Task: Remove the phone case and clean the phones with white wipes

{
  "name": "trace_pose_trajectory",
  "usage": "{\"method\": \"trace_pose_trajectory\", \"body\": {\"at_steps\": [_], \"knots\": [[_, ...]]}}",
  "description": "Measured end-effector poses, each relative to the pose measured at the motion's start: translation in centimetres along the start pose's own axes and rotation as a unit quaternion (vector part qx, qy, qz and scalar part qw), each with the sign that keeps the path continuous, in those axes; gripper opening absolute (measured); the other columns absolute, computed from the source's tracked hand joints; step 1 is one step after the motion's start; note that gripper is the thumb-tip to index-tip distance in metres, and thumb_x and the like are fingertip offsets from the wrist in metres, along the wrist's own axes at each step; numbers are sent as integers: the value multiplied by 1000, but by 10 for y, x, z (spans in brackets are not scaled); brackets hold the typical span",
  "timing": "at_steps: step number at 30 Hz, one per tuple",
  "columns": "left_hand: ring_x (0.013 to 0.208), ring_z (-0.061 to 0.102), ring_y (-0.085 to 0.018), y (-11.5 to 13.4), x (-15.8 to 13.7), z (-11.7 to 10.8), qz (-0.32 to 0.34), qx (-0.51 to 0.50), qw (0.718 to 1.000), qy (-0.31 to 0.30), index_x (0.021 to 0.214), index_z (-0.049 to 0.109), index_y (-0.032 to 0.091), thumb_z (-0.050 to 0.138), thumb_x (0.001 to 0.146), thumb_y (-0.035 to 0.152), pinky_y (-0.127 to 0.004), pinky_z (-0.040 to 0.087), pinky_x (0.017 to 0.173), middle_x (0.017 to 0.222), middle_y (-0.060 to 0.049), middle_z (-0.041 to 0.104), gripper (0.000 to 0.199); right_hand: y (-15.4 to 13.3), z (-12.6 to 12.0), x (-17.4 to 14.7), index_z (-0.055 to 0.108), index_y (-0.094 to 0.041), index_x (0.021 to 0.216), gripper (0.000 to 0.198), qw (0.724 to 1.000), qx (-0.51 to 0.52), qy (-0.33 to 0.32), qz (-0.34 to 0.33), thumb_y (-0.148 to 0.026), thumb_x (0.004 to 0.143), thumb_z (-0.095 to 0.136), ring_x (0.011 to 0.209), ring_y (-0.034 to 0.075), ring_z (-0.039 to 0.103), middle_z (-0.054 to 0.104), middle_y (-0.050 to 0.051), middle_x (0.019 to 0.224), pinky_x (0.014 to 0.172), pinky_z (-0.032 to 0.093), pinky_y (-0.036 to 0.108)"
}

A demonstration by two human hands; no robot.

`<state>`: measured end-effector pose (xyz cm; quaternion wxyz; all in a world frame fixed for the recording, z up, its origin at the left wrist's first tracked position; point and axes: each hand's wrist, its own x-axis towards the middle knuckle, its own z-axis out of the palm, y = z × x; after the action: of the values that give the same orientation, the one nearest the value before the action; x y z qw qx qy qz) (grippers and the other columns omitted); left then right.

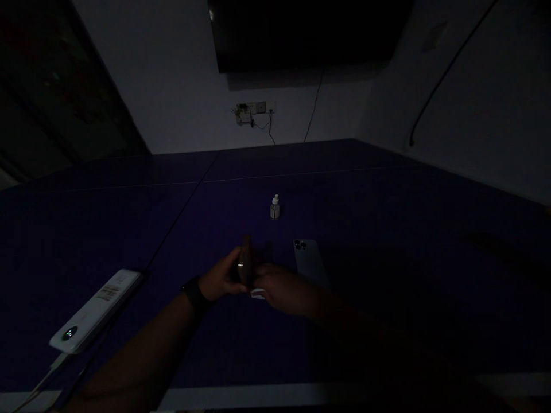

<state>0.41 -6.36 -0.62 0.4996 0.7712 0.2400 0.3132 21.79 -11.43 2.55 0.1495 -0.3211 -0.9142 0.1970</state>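
Observation:
My left hand (222, 279), with a dark band on the wrist, grips a flat brown object (245, 261). It stands upright with its narrow edge toward me and looks like a phone or a case, but the dim light hides its kind. My right hand (278, 287) is closed against the near right side of that object. A small white piece (258, 293), perhaps cloth or tissue, pokes out beneath the right fingers. Just right of this hand a pale phone (310, 261) lies back up, its lower part covered by my arm. Beyond the hands stands a small bottle (275, 208) with a white top.
A white power bank (97, 310) with a cable plugged into its near end lies at the left on the dark blue table (206, 355). At the back are wall sockets (257, 108) with loose wires, below a large black screen (310, 34). The room is very dark.

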Motion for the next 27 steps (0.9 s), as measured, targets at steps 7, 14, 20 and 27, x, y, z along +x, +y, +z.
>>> {"method": "trace_pose_trajectory", "body": {"at_steps": [7,14,20,27], "knots": [[109,58,-31,-4,0,0,8,10,1000,8,136,45,22,78,64,73,-41,48,93,118,-10,61,94,-1,5,-2,70,-16,110,19,980,-179,52,-62,-12,95,58,115,24,58,66,11,119,96,48,38],[111,58,-31,-4,0,-1,17,4,1000,-9,139,43,22,77,67,73,-42,46,96,122,-11,60,95,16,-4,-2,70,-19,105,18,974,-216,62,13,-13,96,55,93,21,59,65,7,99,81,49,35],[111,58,-30,-5,0,-2,8,1,1000,-7,140,43,22,79,66,71,-42,47,95,121,-11,60,95,17,-3,2,70,-17,105,18,971,-233,58,14,-13,97,55,94,23,58,65,9,100,80,48,36],[107,59,-30,-2,-1,1,4,0,1000,4,138,43,22,78,66,72,-42,49,93,117,-10,61,94,15,0,4,73,-17,100,20,986,-160,27,-30,-9,93,56,100,21,61,68,9,110,88,49,35]]}}
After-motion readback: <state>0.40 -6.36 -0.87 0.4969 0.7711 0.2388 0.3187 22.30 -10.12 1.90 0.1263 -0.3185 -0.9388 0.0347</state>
